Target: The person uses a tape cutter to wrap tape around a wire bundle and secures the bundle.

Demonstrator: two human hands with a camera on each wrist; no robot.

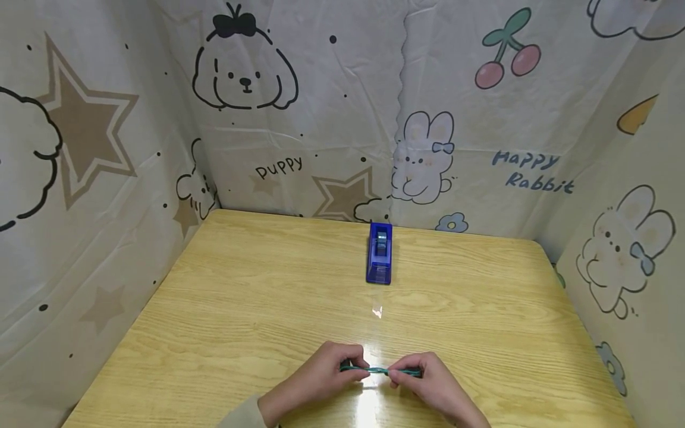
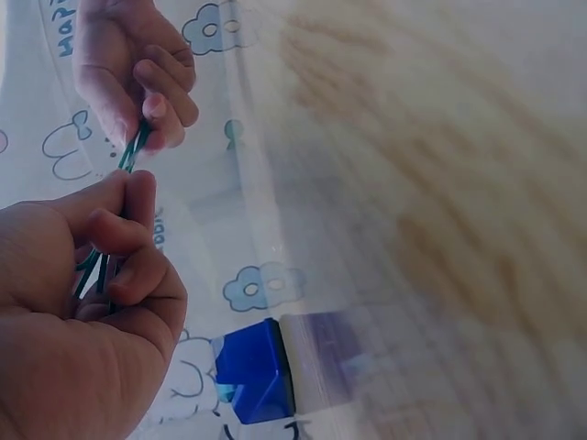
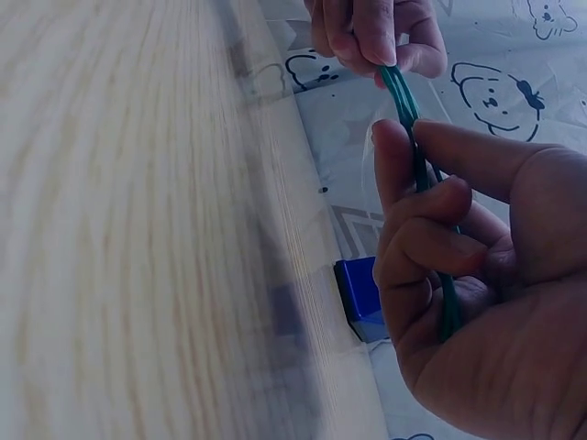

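A bundle of thin green cord (image 1: pixel 379 370) is stretched between the two hands above the near part of the table. My left hand (image 1: pixel 330 371) pinches one end between thumb and index finger, the other fingers curled in. At the other end, my right hand (image 1: pixel 428 380) pinches it the same way. The right wrist view shows several green strands (image 3: pixel 401 96) side by side, running on into the right palm. Loops of the green cord (image 2: pixel 87 275) show inside the left hand's curled fingers. A faint clear edge beside the right fingertips is too indistinct to identify.
A blue tape dispenser (image 1: pixel 379 254) stands at the back middle of the wooden table (image 1: pixel 257 297). A small shiny clear piece, likely tape (image 1: pixel 377 311), lies just in front of it. A printed cloth (image 1: pixel 332 107) hangs around the back and sides.
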